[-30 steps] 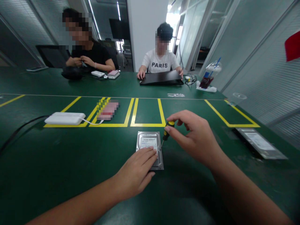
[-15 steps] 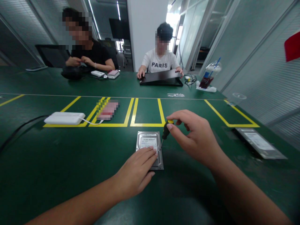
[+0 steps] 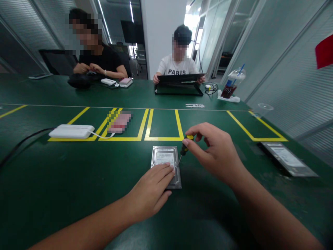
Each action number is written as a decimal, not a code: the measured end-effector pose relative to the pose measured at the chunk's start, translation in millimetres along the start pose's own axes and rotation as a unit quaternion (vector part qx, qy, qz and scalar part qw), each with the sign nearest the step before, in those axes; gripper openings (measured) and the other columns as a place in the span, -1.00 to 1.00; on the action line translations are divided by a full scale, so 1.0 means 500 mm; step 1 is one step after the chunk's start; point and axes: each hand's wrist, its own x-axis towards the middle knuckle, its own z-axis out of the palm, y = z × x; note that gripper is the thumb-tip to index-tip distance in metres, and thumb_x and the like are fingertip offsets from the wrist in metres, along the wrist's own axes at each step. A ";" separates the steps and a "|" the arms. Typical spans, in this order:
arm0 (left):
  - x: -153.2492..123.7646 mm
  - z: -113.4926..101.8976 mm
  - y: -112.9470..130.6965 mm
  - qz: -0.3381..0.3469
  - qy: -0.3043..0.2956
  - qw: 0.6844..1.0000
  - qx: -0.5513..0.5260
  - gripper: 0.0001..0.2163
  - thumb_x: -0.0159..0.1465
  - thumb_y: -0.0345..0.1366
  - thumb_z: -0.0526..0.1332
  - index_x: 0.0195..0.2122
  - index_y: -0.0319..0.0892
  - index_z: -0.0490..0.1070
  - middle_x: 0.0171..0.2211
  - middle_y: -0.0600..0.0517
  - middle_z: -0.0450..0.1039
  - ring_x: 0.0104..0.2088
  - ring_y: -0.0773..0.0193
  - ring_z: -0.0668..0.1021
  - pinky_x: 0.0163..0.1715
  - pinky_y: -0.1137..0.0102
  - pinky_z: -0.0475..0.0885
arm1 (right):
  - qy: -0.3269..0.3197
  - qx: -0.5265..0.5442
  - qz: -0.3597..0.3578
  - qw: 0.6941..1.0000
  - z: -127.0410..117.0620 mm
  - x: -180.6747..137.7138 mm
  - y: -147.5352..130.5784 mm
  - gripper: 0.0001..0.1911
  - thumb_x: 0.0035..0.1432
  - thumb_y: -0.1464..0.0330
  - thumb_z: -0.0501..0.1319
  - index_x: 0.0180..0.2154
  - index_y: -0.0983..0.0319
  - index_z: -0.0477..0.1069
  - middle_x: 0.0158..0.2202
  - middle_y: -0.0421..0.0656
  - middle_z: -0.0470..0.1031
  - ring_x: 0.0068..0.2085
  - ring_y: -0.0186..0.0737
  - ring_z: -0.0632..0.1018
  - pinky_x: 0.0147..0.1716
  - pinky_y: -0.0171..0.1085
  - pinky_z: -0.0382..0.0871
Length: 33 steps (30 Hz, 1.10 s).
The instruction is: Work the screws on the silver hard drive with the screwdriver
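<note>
A silver hard drive (image 3: 163, 157) lies flat on the green table (image 3: 65, 180) in front of me. My left hand (image 3: 152, 191) rests on its near half, fingers stretched flat, pressing it down. My right hand (image 3: 215, 152) pinches the top of a small black and yellow screwdriver (image 3: 185, 147) between thumb and fingers. The screwdriver stands tilted, its tip touching the drive's right edge.
Yellow tape boxes mark the table beyond the drive. A white device (image 3: 71, 131) with a cable and a pink object (image 3: 119, 122) lie at the left. A flat grey item (image 3: 287, 158) lies at the right. Two people sit across; one holds a laptop (image 3: 179, 85). A drink cup (image 3: 231, 85) stands far right.
My right hand's fingers have shifted slightly on the screwdriver handle. The person across has raised the laptop lid. My left hand has stayed put.
</note>
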 end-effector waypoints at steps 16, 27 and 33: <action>0.001 -0.001 0.002 0.006 0.011 1.000 -0.011 -0.47 0.29 -0.38 0.19 0.30 -0.28 0.17 0.30 -0.22 0.22 0.32 -0.03 0.25 0.29 -0.03 0.24 | -0.005 -0.037 0.018 0.999 -0.004 -0.001 -0.001 -0.84 0.20 0.40 0.21 -0.16 0.22 0.49 -0.24 -0.11 0.58 -0.19 -0.16 0.53 -0.17 -0.18 0.36; -0.001 -0.003 0.002 0.004 0.020 0.999 -0.025 -0.48 0.29 -0.38 0.19 0.28 -0.26 0.19 0.29 -0.21 0.24 0.32 -0.02 0.26 0.29 -0.03 0.24 | -0.018 -0.067 0.016 0.997 -0.010 0.007 -0.011 -0.85 0.17 0.38 0.28 -0.19 0.24 0.49 -0.26 -0.12 0.56 -0.22 -0.15 0.52 -0.20 -0.19 0.33; -0.001 -0.002 0.001 0.005 0.018 1.000 -0.022 -0.47 0.30 -0.36 0.19 0.29 -0.26 0.18 0.29 -0.21 0.24 0.32 -0.03 0.26 0.29 -0.03 0.24 | -0.029 -0.054 0.008 0.998 -0.009 0.006 -0.013 -0.90 0.18 0.42 0.23 -0.22 0.24 0.45 -0.25 -0.12 0.54 -0.21 -0.16 0.51 -0.21 -0.20 0.34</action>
